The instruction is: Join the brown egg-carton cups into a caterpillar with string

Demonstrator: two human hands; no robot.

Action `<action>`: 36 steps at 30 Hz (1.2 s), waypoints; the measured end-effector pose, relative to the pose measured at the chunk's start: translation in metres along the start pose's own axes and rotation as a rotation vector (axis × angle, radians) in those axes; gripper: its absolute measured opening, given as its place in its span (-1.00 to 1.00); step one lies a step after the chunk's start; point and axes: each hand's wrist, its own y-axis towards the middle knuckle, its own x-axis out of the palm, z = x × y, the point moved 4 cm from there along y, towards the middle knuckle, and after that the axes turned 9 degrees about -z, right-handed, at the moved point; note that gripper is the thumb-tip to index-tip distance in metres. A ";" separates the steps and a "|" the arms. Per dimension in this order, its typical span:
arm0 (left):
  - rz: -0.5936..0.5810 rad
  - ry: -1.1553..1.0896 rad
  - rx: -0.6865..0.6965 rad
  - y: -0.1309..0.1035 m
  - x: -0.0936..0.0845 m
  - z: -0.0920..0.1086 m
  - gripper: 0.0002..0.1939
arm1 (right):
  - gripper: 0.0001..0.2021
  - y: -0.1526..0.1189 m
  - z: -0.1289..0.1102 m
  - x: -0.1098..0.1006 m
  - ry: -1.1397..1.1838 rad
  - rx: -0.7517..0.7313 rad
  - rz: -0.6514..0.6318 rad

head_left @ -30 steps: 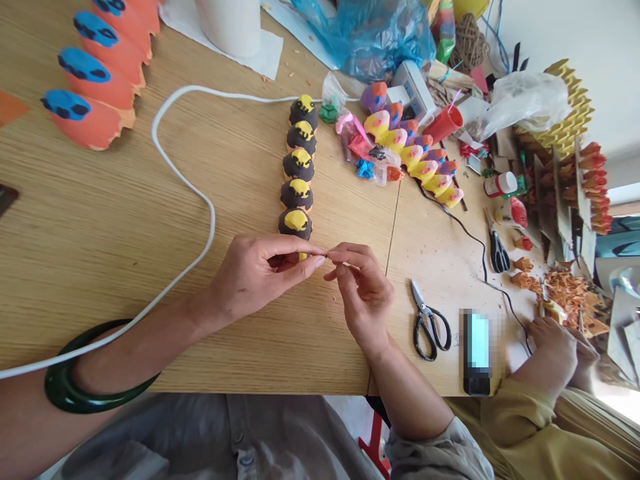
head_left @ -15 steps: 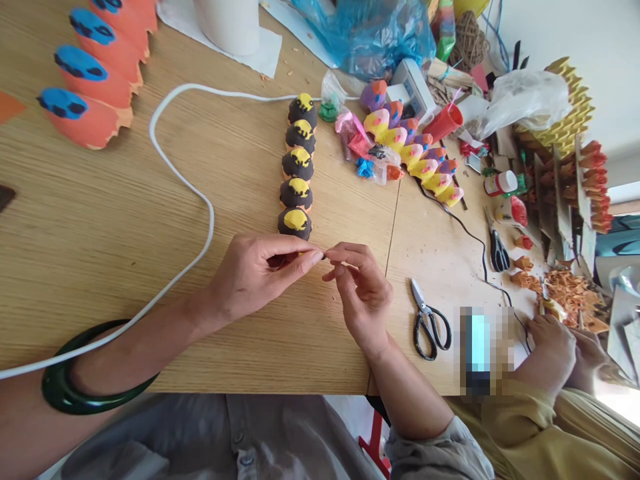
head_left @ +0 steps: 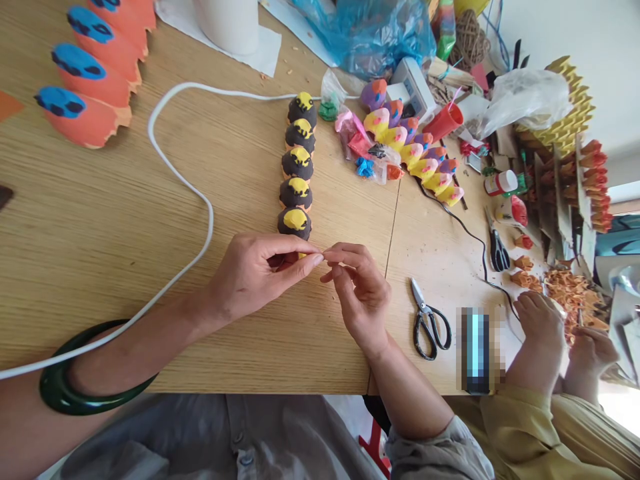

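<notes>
My left hand [head_left: 265,270] is closed in a pinch, thumb and forefinger pressed together; whatever is between the tips is too small or hidden to make out. My right hand [head_left: 363,290] meets those tips with its forefinger. Its thumb stands slightly apart and the other fingers are half curled. Just beyond the left hand runs a row of dark brown domed pieces [head_left: 296,193] with yellow patches and black marks on most. A bit of yellow shows under the left fingers. A dark green bangle [head_left: 95,403] circles my left forearm.
Black-handled scissors [head_left: 429,323] lie right of my hands, near a blurred-out phone-like object [head_left: 476,350]. A white cable [head_left: 210,213] crosses the table and my left forearm. Orange-and-blue pieces [head_left: 95,120] stand far left; yellow-pink pieces [head_left: 413,157] lie right. A co-worker's hands [head_left: 543,323] work at the right.
The tiny dark bit at my left fingertips no longer shows. My hands have barely shifted. The co-worker's hands have moved apart.
</notes>
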 end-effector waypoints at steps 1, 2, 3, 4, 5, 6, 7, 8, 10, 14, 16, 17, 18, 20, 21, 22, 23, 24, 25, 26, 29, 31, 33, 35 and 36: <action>0.002 -0.002 0.001 0.000 0.000 0.000 -0.80 | -0.78 0.000 0.000 0.000 0.012 0.001 0.000; 0.003 -0.006 0.001 -0.001 0.000 0.000 -0.79 | -0.78 0.000 0.000 0.000 0.020 0.003 0.001; 0.003 -0.010 0.000 -0.001 0.000 0.000 -0.78 | -0.78 0.000 0.000 0.000 0.024 0.009 0.002; 0.003 -0.014 -0.002 -0.001 0.000 0.000 -0.76 | -0.79 0.000 0.000 -0.001 0.023 0.018 0.003; 0.000 -0.014 -0.007 -0.001 0.000 0.000 -0.74 | -0.79 0.000 0.000 -0.001 0.021 0.029 0.004; -0.001 -0.012 -0.012 -0.002 0.000 0.000 -0.72 | -0.80 0.000 0.000 -0.001 0.019 0.040 0.005; -0.001 -0.008 -0.017 -0.002 0.000 0.000 -0.70 | -0.80 0.000 0.001 -0.001 0.020 0.051 0.006; 0.000 -0.003 -0.024 -0.002 -0.001 0.000 -0.68 | -0.80 0.000 0.001 -0.001 0.023 0.059 0.011; 0.003 0.001 -0.037 -0.002 -0.001 -0.001 -0.65 | -0.81 0.000 0.002 -0.001 0.032 0.069 0.032; 0.014 -0.029 -0.062 -0.003 -0.003 -0.001 -0.64 | -0.84 -0.001 0.006 -0.002 0.061 0.074 0.074; 0.009 -0.052 -0.055 -0.004 -0.003 0.000 -0.66 | -0.88 -0.001 0.008 -0.002 0.092 0.099 0.076; 0.003 -0.061 -0.042 -0.004 -0.002 0.000 -0.68 | -0.88 -0.001 0.009 -0.001 0.121 0.129 0.071; -0.002 -0.066 -0.019 -0.005 -0.001 0.001 -0.69 | -0.86 -0.001 0.011 0.000 0.162 0.169 0.063; -0.005 -0.047 0.045 -0.006 0.001 0.004 -0.72 | -0.80 0.000 0.014 0.002 0.265 0.259 0.049; -0.003 -0.023 0.085 -0.006 0.002 0.005 -0.74 | -0.77 0.000 0.015 0.003 0.321 0.296 0.043; 0.003 0.008 0.127 -0.007 0.002 0.007 -0.75 | -0.75 0.001 0.016 0.003 0.373 0.322 0.038; 0.011 0.041 0.167 -0.007 0.002 0.008 -0.75 | -0.74 0.001 0.016 0.004 0.420 0.341 0.033; 0.020 0.070 0.205 -0.007 0.003 0.009 -0.75 | -0.75 0.002 0.016 0.004 0.461 0.354 0.026; 0.030 0.093 0.235 -0.007 0.002 0.010 -0.75 | -0.75 0.002 0.016 0.004 0.496 0.363 0.018; 0.039 0.107 0.258 -0.007 0.002 0.011 -0.74 | -0.76 0.003 0.016 0.005 0.523 0.370 0.012; 0.038 0.117 0.266 -0.006 0.002 0.011 -0.75 | -0.75 0.003 0.017 0.005 0.559 0.395 0.022; 0.019 0.117 0.260 -0.006 0.003 0.010 -0.76 | -0.72 0.003 0.018 0.005 0.552 0.408 0.043; 0.008 0.119 0.255 -0.006 0.004 0.010 -0.76 | -0.70 0.003 0.018 0.004 0.535 0.412 0.054; 0.010 0.116 0.239 -0.006 0.004 0.009 -0.76 | -0.70 0.003 0.018 0.004 0.515 0.409 0.055; 0.011 0.112 0.216 -0.006 0.004 0.009 -0.76 | -0.70 0.003 0.017 0.003 0.504 0.407 0.055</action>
